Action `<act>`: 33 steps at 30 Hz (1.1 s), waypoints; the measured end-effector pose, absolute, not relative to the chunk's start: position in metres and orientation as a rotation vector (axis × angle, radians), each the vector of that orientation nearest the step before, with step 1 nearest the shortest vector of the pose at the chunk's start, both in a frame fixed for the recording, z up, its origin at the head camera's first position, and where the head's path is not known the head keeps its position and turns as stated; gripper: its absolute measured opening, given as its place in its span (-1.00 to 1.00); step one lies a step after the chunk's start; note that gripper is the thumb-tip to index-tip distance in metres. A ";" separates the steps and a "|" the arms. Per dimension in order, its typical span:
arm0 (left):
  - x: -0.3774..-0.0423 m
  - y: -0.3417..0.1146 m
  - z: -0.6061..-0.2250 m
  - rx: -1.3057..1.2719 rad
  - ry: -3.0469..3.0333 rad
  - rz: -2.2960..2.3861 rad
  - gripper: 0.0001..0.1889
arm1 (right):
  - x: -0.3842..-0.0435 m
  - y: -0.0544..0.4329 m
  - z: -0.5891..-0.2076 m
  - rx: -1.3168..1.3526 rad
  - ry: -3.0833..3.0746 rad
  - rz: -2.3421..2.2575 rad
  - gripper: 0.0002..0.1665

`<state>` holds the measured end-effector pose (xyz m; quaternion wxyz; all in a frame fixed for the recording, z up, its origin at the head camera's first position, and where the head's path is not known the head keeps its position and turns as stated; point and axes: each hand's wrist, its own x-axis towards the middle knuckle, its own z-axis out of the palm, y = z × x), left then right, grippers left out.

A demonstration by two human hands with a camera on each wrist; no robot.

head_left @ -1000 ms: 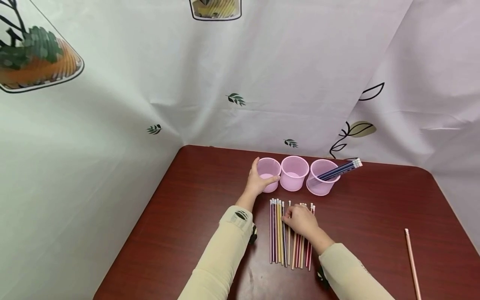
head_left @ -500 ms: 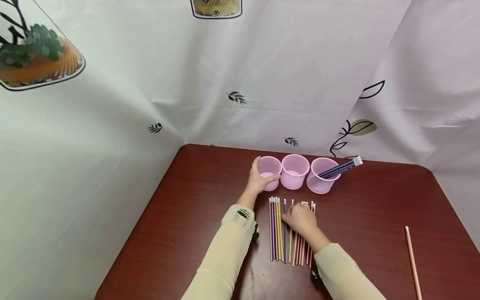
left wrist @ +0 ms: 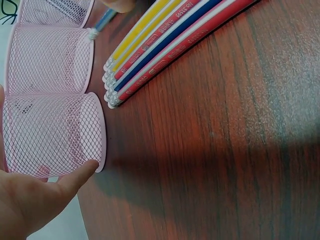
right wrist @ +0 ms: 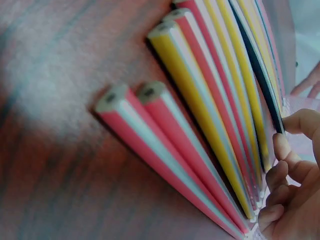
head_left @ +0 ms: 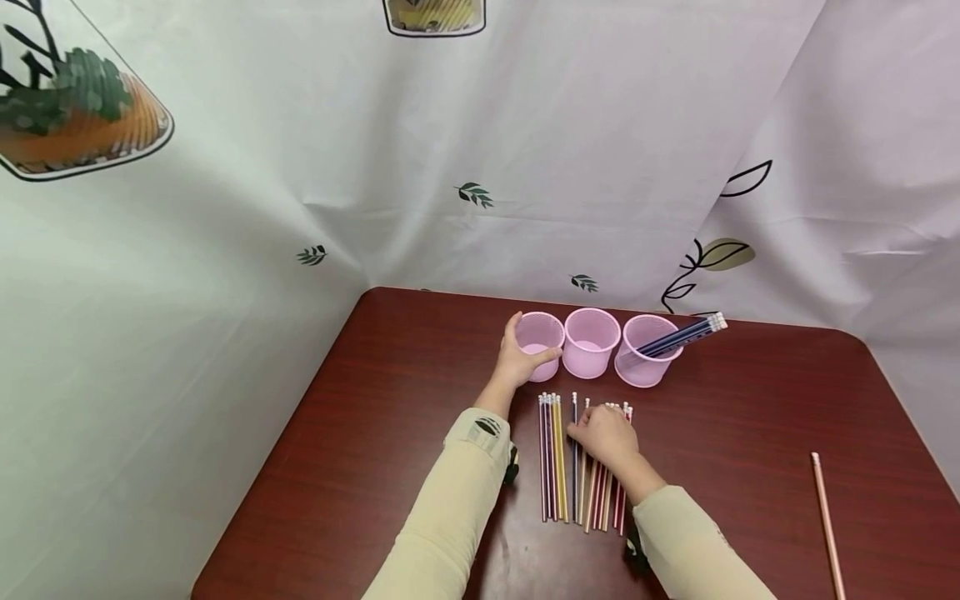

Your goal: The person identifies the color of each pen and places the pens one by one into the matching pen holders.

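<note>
Head view: in the middle of the frame, slightly right of centre, your two hands work over a dark red-brown worktop [head_left: 420, 417]. Three pink mesh cups stand upright in a row along its back edge. Your left hand [head_left: 516, 360] is at the left cup [head_left: 542, 329], thumb and fingers set apart around its sides and clasping it; the middle cup [head_left: 588, 358] stands just beside it. At the right end of the row, the right cup [head_left: 636, 367] holds a bundle of dark blue pencils [head_left: 682, 337] leaning toward the upper right, white ends outward. Below the cups, your right hand [head_left: 606, 433] has its fingers together, pinching a dark blue pencil [head_left: 575, 483]; whether it is lifted off the surface, you cannot tell. That pencil points up the frame, between a group of purple and yellow pencils [head_left: 551, 462] on the left and a group of red and yellowish pencils [head_left: 603, 500] on the right, partly covered by your right hand. A lone pinkish pencil [head_left: 828, 525] lies well apart at lower right. Pale sleeves [head_left: 450, 508] cover your forearms, and a whitish cloth [head_left: 562, 125] with leaf prints fills the upper frame.
</note>
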<state>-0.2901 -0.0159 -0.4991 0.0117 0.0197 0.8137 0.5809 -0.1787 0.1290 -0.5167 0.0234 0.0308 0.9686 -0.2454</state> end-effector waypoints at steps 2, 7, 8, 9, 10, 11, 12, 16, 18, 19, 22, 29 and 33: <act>-0.290 -0.016 -0.499 0.060 2.536 1.811 0.05 | -0.179 0.132 -0.514 0.114 2.996 -0.794 -0.75; -0.290 -0.016 -0.500 0.047 2.536 1.809 0.06 | -0.180 0.138 -0.503 0.143 3.004 -0.873 -0.77; -0.290 -0.016 -0.500 0.048 2.539 1.808 0.06 | -0.180 0.139 -0.501 0.143 3.008 -0.890 -0.78; -0.290 -0.016 -0.500 0.049 2.542 1.809 0.06 | -0.181 0.141 -0.499 0.149 3.007 -0.909 -0.78; -0.290 -0.016 -0.501 0.049 2.547 1.807 0.06 | -0.181 0.142 -0.496 0.149 3.010 -0.922 -0.78; -0.290 -0.016 -0.501 0.047 2.550 1.806 0.06 | -0.182 0.144 -0.493 0.146 3.014 -0.937 -0.78; -0.290 -0.016 -0.501 0.045 2.556 1.803 0.05 | -0.183 0.145 -0.490 0.144 3.017 -0.950 -0.78; -0.291 -0.017 -0.501 0.033 2.573 1.793 0.05 | -0.186 0.151 -0.478 0.122 3.037 -0.978 -0.76; -0.291 -0.017 -0.501 0.032 2.573 1.793 0.04 | -0.187 0.154 -0.473 0.116 3.038 -0.988 -0.76; -0.291 -0.017 -0.501 0.032 2.573 1.792 0.04 | -0.187 0.155 -0.470 0.118 3.036 -0.993 -0.76; -0.291 -0.016 -0.501 0.033 2.570 1.798 0.04 | -0.188 0.159 -0.464 0.113 3.030 -1.004 -0.76; -0.290 -0.016 -0.500 0.027 2.565 1.798 0.03 | -0.189 0.166 -0.452 0.123 3.062 -1.063 -0.80; -0.289 -0.016 -0.499 0.029 2.565 1.801 0.02 | -0.191 0.172 -0.444 0.162 3.114 -1.109 -0.83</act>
